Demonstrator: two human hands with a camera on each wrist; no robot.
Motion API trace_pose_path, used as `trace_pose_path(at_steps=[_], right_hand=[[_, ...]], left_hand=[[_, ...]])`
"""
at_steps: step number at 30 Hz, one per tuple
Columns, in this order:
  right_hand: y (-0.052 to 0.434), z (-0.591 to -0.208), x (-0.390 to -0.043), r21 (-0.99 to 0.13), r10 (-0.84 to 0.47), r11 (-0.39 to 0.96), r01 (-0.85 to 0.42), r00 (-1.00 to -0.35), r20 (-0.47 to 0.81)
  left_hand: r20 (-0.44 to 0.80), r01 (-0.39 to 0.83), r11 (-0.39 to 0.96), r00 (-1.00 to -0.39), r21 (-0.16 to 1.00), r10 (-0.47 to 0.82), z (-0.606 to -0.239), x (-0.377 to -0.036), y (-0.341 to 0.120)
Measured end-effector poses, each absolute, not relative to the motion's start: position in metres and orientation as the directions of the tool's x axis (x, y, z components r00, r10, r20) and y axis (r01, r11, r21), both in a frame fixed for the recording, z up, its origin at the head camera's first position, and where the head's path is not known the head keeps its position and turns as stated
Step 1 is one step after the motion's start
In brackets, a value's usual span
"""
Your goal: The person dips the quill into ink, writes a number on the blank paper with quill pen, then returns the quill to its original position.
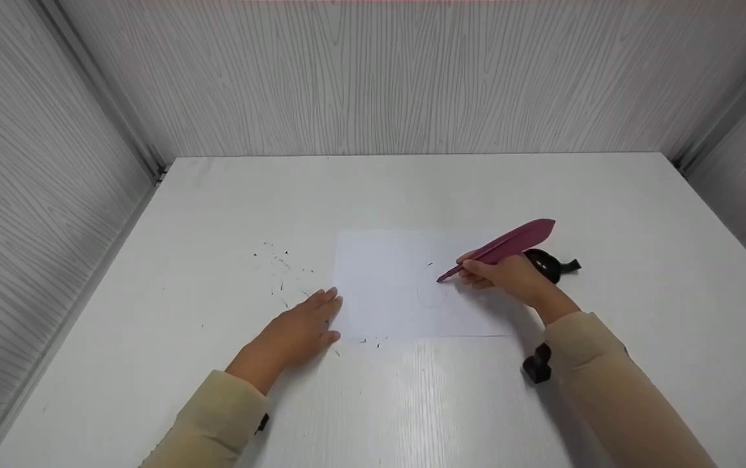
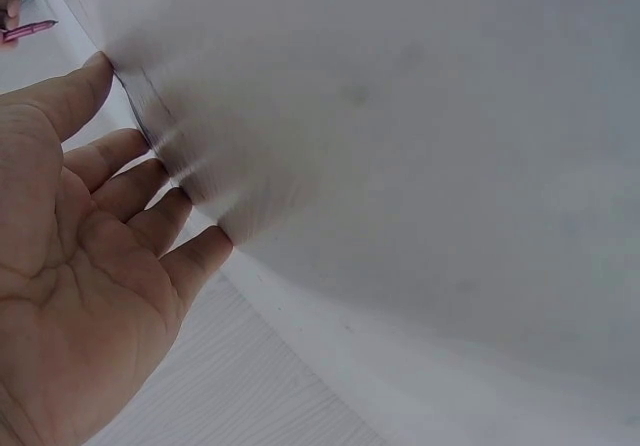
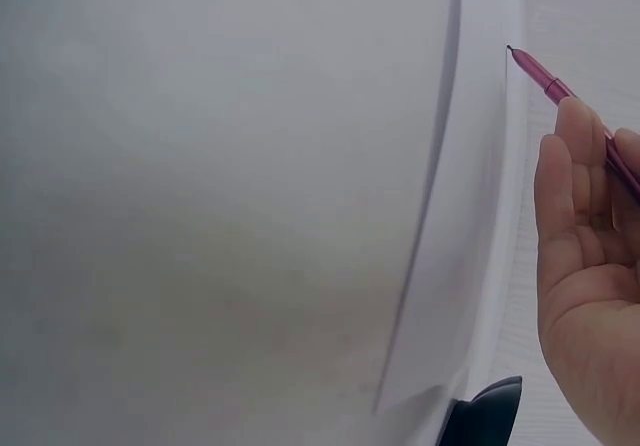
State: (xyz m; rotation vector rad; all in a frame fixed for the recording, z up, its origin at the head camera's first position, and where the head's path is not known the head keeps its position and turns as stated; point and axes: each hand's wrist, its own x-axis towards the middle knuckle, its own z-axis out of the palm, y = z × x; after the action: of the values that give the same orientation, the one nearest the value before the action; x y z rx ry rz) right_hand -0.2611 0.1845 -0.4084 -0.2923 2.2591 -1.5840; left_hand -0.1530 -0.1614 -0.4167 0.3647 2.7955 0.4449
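A white sheet of paper (image 1: 379, 286) lies on the table, with a faint rounded line drawn on its right half. In the head view my right hand (image 1: 506, 276) holds a dark pink feather pen (image 1: 516, 240), its tip at the paper above the line. The right wrist view also shows the feather pen (image 3: 540, 74) between the fingers of the right hand (image 3: 600, 256). My left hand (image 1: 301, 328) rests at the paper's left edge, palm down. In the left wrist view, the left hand's (image 2: 90, 236) fingertips press on the surface.
Behind the right hand sits a shiny black rounded object (image 1: 545, 265) with a short stub; its kind is unclear. A small black piece (image 1: 537, 367) shows beside the right sleeve. Dark specks (image 1: 282, 263) mark the white table (image 1: 249, 195). Wood-patterned panels (image 1: 373, 78) enclose the back and sides.
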Motion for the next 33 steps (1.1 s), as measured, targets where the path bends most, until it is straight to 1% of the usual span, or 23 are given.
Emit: trace_pose_path(at_steps=[14,21,33], right_hand=[[0.174,-0.407,-0.262,-0.928,-0.372,0.371,0.039,-0.909,-0.187],[0.169,-0.408,-0.262,-0.941,-0.408,0.338,0.02,-0.898,-0.165],[0.165,-0.409,-0.259,-0.943,-0.458,0.331,0.001,-0.874,-0.162]], left_hand=[[-0.23,0.219,0.92,-0.925,0.325,0.302,-0.415,-0.153,-0.16],[-0.241,0.231,0.922,-0.92,0.309,0.311,-0.414,-0.153,-0.159],[-0.244,0.234,0.924,-0.918,0.302,0.312,-0.415,-0.154,-0.158]])
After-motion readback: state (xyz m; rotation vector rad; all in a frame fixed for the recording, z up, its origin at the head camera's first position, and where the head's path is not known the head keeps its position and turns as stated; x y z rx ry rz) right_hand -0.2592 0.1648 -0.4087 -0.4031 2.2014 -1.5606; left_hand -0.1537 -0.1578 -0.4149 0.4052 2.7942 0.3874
